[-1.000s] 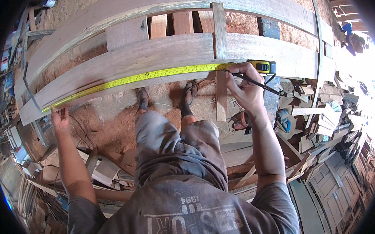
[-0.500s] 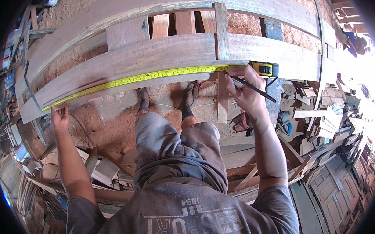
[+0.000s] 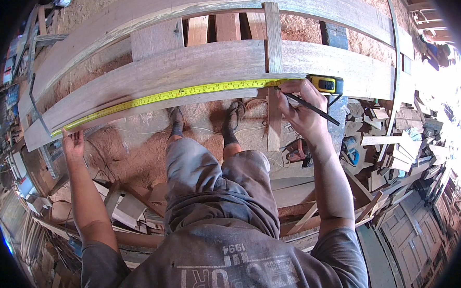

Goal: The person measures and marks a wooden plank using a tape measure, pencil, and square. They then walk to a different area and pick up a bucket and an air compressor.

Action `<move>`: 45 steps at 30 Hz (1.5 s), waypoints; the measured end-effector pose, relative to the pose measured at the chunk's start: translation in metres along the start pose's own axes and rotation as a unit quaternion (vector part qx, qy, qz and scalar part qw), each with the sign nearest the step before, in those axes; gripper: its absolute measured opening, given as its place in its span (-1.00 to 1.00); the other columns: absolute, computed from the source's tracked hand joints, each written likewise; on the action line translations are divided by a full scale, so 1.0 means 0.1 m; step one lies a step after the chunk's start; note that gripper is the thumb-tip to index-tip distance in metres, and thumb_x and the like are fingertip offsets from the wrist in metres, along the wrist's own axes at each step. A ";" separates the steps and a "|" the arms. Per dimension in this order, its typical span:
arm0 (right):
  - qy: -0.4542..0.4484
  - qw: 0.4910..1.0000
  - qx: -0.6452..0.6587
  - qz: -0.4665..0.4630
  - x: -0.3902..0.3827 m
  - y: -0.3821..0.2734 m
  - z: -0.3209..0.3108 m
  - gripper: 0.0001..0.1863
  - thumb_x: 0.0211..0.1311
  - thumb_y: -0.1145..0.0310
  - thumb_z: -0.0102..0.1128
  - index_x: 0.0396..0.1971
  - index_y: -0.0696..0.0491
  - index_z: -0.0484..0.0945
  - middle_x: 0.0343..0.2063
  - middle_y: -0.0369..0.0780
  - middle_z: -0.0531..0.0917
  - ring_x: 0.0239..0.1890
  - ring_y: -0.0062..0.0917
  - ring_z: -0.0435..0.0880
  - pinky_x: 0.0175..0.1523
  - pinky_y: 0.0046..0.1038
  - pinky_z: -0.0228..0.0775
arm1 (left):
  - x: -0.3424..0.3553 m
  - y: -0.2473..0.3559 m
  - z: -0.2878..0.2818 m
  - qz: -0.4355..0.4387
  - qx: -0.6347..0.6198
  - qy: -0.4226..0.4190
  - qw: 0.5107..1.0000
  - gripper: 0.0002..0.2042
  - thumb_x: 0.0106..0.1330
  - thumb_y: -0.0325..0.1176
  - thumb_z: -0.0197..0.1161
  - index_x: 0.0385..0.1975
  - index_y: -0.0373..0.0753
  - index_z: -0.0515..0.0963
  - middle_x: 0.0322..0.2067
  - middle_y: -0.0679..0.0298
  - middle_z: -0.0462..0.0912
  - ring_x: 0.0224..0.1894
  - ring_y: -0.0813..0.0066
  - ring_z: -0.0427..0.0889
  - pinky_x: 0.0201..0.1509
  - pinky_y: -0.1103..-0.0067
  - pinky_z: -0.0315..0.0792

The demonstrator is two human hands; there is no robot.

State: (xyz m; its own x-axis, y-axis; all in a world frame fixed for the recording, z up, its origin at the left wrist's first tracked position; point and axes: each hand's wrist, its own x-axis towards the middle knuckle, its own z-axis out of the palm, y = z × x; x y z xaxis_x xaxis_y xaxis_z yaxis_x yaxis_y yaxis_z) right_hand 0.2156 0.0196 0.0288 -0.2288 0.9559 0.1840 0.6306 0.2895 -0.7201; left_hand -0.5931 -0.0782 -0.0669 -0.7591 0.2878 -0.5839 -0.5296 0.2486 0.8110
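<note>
A yellow tape measure [image 3: 170, 93] is stretched along the near edge of a long wooden board [image 3: 200, 59]. My left hand [image 3: 74, 144] is closed at the tape's left end, fingertips pinching it against the board edge. At the other end my right hand [image 3: 307, 108] grips a dark pen [image 3: 317, 112] whose tip is close to the tape and the board edge. The same hand's fingers rest on the blade beside the black and yellow tape case [image 3: 325, 84]. A short wooden strip [image 3: 272, 37] crosses the boards just left of that hand.
Another long board [image 3: 145, 8] runs parallel farther off. A metal clamp bar [image 3: 395, 41] crosses both boards at right. Below right lie power tools [image 3: 349, 151] and a heap of wood offcuts [image 3: 402, 145]. Another person [image 3: 437, 54] is at far right. My feet [image 3: 233, 115] stand under the near board.
</note>
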 end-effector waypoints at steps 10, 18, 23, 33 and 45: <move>-0.005 1.000 0.003 0.000 -0.01 0.00 0.00 -0.79 0.22 0.47 0.53 -0.24 0.16 0.64 -0.29 -0.09 0.81 -0.21 -0.24 0.86 -0.06 -0.33 0.70 | -0.01 0.00 -0.01 -0.002 -0.002 0.001 1.000 -0.42 0.57 0.03 0.33 0.30 -0.33 0.46 0.23 0.15 0.59 0.29 0.24 0.58 0.41 0.29 0.60; 0.007 1.000 0.003 -0.005 -0.02 0.01 0.02 -0.78 0.20 0.47 0.54 -0.26 0.09 0.62 -0.26 -0.11 0.79 -0.19 -0.16 0.84 -0.12 -0.23 0.68 | 0.04 -0.01 0.02 -0.008 0.000 0.022 1.000 -0.42 0.58 0.07 0.29 0.33 -0.27 0.47 0.25 0.16 0.58 0.30 0.25 0.56 0.42 0.27 0.57; -0.021 0.999 0.035 0.024 -0.02 0.01 -0.06 -0.82 0.24 0.45 0.50 -0.24 0.11 0.65 -0.28 -0.09 0.80 -0.21 -0.26 0.85 -0.13 -0.29 0.68 | 0.08 -0.13 0.04 -0.006 -0.003 -0.014 1.000 -0.41 0.58 0.09 0.27 0.35 -0.26 0.46 0.26 0.16 0.58 0.30 0.22 0.56 0.45 0.26 0.53; -0.011 0.991 0.109 0.073 -0.21 -0.17 0.34 -0.90 0.44 0.57 0.33 -0.19 0.13 0.55 -0.20 -0.26 0.69 -0.20 -0.65 0.66 0.04 -0.53 0.56 | -0.45 -0.55 0.21 0.055 -0.064 -0.053 0.995 -0.46 0.50 0.08 0.39 0.28 -0.16 0.54 0.16 0.25 0.68 0.17 0.23 0.67 0.22 0.24 0.68; -0.217 0.936 0.247 -0.126 0.80 -3.18 2.95 -0.77 0.23 0.68 0.42 -0.15 0.12 0.66 -0.14 -0.07 0.75 -0.12 -0.29 0.79 0.00 -0.34 0.64 | -1.07 -0.32 0.57 -0.011 -0.260 -0.031 0.965 -0.74 0.58 -0.17 0.36 0.02 -0.04 0.41 -0.02 0.26 0.62 0.06 0.34 0.69 0.03 0.24 0.69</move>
State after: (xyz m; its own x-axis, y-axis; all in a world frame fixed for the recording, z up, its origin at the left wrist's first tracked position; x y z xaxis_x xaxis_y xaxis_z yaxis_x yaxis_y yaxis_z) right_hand -0.2219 -0.0104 0.0752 -0.6710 0.7199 0.1778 0.1205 0.3425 -0.9318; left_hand -0.4739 -0.0644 -0.0325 -0.7297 0.3464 -0.5895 -0.6762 -0.2380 0.6972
